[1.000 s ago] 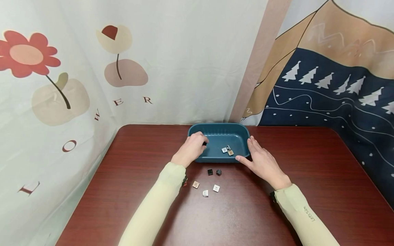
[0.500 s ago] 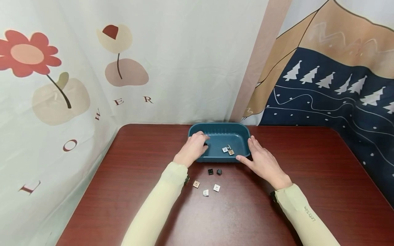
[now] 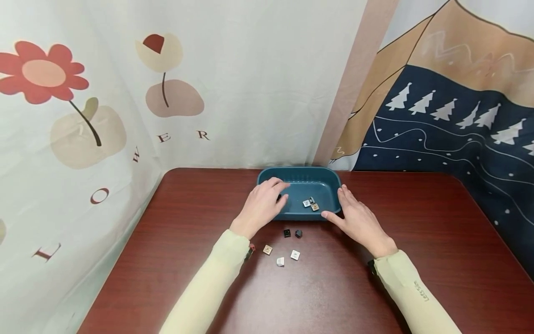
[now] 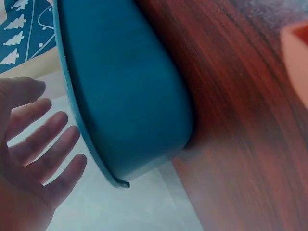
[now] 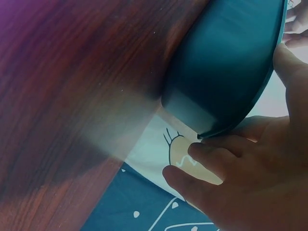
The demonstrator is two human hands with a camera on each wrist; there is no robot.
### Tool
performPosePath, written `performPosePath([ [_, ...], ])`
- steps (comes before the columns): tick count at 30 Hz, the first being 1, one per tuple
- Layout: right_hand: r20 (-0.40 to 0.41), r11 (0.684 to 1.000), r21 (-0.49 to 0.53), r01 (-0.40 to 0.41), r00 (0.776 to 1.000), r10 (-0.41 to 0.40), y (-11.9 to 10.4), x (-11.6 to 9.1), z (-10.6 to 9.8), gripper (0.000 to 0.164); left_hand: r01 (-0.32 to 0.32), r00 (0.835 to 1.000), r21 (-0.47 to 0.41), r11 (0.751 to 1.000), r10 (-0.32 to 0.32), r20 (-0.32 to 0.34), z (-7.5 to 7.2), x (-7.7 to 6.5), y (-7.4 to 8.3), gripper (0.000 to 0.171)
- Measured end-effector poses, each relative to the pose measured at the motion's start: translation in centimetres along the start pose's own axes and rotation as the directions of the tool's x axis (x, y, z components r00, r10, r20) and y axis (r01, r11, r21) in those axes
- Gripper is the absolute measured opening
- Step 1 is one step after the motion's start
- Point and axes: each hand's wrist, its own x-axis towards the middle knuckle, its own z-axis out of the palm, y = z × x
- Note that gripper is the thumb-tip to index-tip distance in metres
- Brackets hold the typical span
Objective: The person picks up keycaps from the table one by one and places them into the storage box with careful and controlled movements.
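Note:
A teal plastic bin [image 3: 300,216] stands at the far side of the table. Over its left end hovers my left hand [image 3: 260,204], fingers parted and holding nothing visible; a dark bit shows under the fingers, too hidden to make out. In the left wrist view, those fingers lie apart beside the rim. My right hand [image 3: 360,222] rests against the bin's right end, thumb at the front rim. Inside the bin lie a white keycap [image 3: 307,203], a tan keycap [image 3: 314,207] and a dark-and-light one [image 3: 311,200].
In front of the bin, on the table [image 3: 333,297], lie a black keycap [image 3: 287,233], a dark grey keycap [image 3: 298,234], another tan keycap [image 3: 267,250] and two white keycaps [image 3: 295,255]. Something red [image 3: 252,247] shows beside the left sleeve. A printed curtain [image 3: 250,93] hangs behind.
My left hand's fingers have spread from a closer curl, and the black thing at the fingertips is no longer plainly seen. The right hand stays at the bin's right end.

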Motion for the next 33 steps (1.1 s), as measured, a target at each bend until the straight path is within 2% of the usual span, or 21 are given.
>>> performPosePath([
  [9,-0.002,1.000,0.001,0.007,1.000,-0.007,0.1,0.0,-0.1,0.101,-0.064,0.993,0.029,0.998,0.067,-0.096,-1.2,-2.2,0.1,0.031],
  [19,-0.006,1.000,-0.001,0.011,1.000,-0.011,-0.1,0.0,0.0,0.100,-0.094,0.989,0.049,0.994,0.099,-0.105,-2.4,-5.1,-0.8,0.033],
  [28,-0.011,1.000,-0.003,0.010,1.000,-0.010,-0.1,-0.1,-0.1,0.099,-0.127,0.990,0.066,0.990,0.131,-0.057,-3.0,-7.6,-2.0,0.033],
  [33,-0.014,1.000,-0.006,0.012,1.000,-0.012,-0.1,0.0,0.1,0.099,-0.173,0.985,0.059,0.983,0.171,0.036,-2.9,-8.9,-2.7,0.034],
])
